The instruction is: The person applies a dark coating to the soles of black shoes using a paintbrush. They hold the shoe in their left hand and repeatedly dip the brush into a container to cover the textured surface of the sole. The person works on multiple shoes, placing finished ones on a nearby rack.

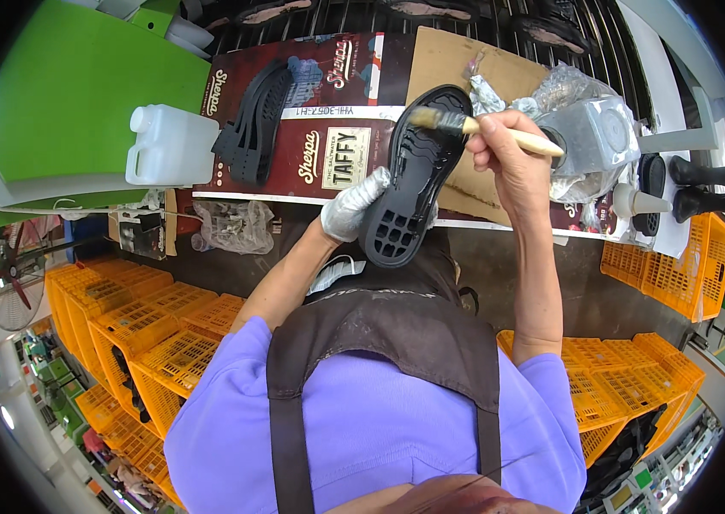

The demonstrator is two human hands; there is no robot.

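Observation:
My left hand [354,206], in a whitish glove, grips a black shoe sole [415,184] by its left edge and holds it tilted over the front of the bench. The sole's recessed inner face, with square cells at the heel, is turned up. In my bare right hand [504,152] is a paintbrush [532,141] with a pale wooden handle. Its bristles lie over the toe end of the sole; whether they press on it I cannot tell. A stack of black soles [257,124] rests on the printed cardboard to the left.
A white plastic jug [170,146] stands left, beside a green board [80,94]. At right are a clear plastic container [596,133], a squeeze bottle [637,202] and another sole [650,193]. Behind runs a dark roller rack [354,19] bearing shoe parts. Orange crates [157,343] flank me.

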